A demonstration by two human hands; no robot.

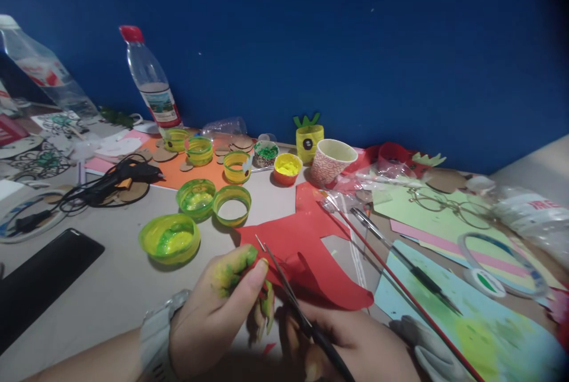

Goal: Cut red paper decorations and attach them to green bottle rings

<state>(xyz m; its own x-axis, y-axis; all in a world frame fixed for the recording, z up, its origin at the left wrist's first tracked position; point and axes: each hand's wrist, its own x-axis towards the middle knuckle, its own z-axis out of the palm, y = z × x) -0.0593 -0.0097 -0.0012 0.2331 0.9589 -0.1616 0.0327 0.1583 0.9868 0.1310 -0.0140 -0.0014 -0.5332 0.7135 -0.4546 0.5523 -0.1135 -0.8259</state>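
Note:
My right hand [342, 340] grips a pair of dark-handled scissors [294, 302], their slim blades pointing up and away, tips slightly apart. Close to those tips, my left hand [226, 305] has its thumb pressed toward the fingers, with red paper [317, 266] showing at the pinch. Green and yellow paint stains these fingers, and a light watch [162, 331] circles the wrist. The red sheet has cut edges and spreads out behind the blades. Below the hands lies a tiny red scrap [269, 347]. The blades partly cover the paper's near edge.
Green-yellow painted rings and cups [169, 239] stand at left centre. Behind are a yellow paint pot [287, 169], a patterned paper cup [331, 162] and a bottle [155, 85]. A pen [413, 269] and thin red stick [395, 281] lie right; a black phone-like slab [48, 281] lies left.

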